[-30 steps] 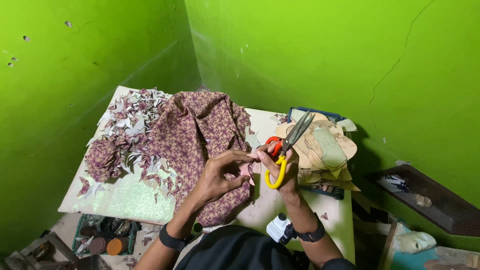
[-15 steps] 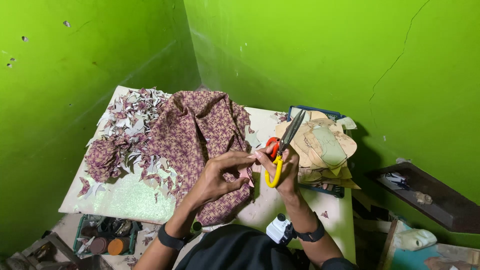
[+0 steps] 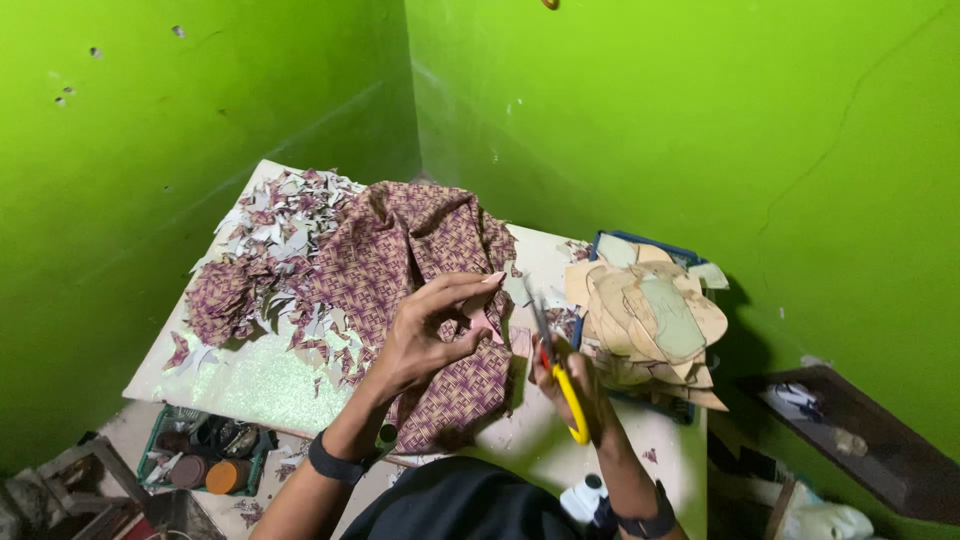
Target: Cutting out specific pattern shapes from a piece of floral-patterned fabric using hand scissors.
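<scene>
Purple patterned fabric [image 3: 400, 270] is piled on the desk [image 3: 250, 385] just under and beyond the left hand [image 3: 425, 335], which has its fingers curled, pinching a small pinkish cut piece [image 3: 487, 322] at the fingertips. The right hand [image 3: 572, 385] is closed through the yellow handles of the scissors [image 3: 555, 365], blades pointing up toward that piece, looks like slightly parted but hard to tell. Off to the right of that hand sits a stack of tan cardboard patterns [image 3: 650, 315], and scraps [image 3: 270, 225] litter the desk out past the left hand.
</scene>
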